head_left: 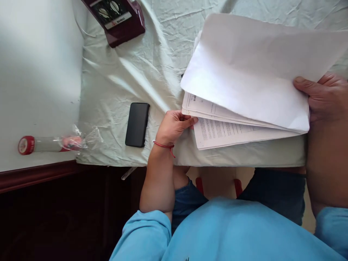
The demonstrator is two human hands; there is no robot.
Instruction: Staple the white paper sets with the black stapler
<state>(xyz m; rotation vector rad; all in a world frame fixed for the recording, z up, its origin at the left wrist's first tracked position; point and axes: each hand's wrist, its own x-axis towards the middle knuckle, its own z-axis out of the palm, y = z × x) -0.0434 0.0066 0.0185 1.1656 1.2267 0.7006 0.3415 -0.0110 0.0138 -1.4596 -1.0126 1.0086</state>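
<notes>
1. A stack of printed papers is being handled at the near edge of a surface covered with a pale, wrinkled cloth, and the stack is being fanned open like a book.

2. The sheets are judged to be light, thin and limp: the raised blank sheet is bowing under its own weight, so support along an edge is likely being needed rather than at a single corner.

3. Paper of this kind is judged to be smooth and apt to slide sheet on sheet, and it is easily creased or torn if it is pinched hard.

4. The best hold is judged to be at the edges: the right-hand edge, where the pages are being gathered, and the left corner, where single sheets are being separated.

5. The left hand is being held narrow, with fingertips pressed against the left corner of the lower sheets; the stack is lying just to its right, touching it.

6. The right hand is being closed over the right edge of the raised sheets, thumb on top; the stack is lying to its left, in its grip.

7. A black phone is lying flat on the cloth, near the left hand but apart from it.

8. A dark red box is being left well apart at the far edge.
</notes>
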